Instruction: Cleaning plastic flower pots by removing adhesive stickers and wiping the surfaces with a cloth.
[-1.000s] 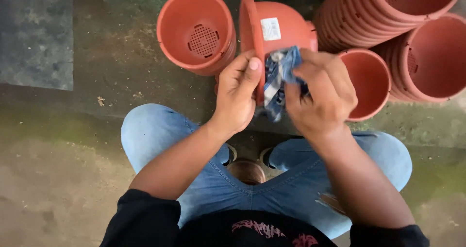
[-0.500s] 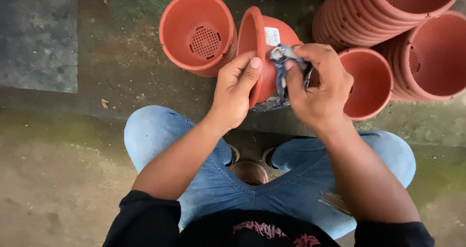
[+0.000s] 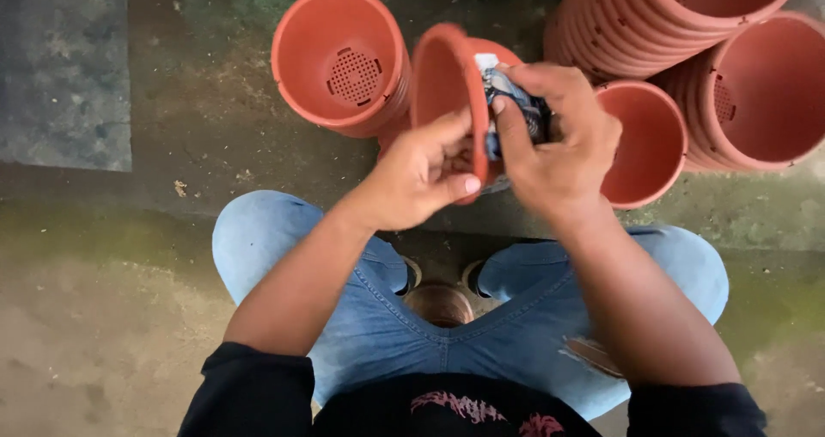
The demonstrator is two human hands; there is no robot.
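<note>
My left hand [image 3: 418, 177] grips the rim of a terracotta plastic pot [image 3: 447, 80], thumb on the near edge, with the pot tipped on its side and its mouth facing left. My right hand [image 3: 559, 149] presses a crumpled blue-grey cloth [image 3: 516, 106] against the pot's outer wall, beside a small white sticker [image 3: 485, 61]. Both hands hover above my knees in blue jeans.
An upright pot [image 3: 339, 59] of the same colour stands on the concrete floor to the left. Another single pot [image 3: 644, 145] sits right of my hands. Stacks of pots [image 3: 687, 16] lie on their sides at the upper right. A dark mat [image 3: 60, 67] lies far left.
The held pot has turned so its mouth faces left and its rim is edge-on. My right hand with the cloth has shifted up onto the pot's outer wall.
</note>
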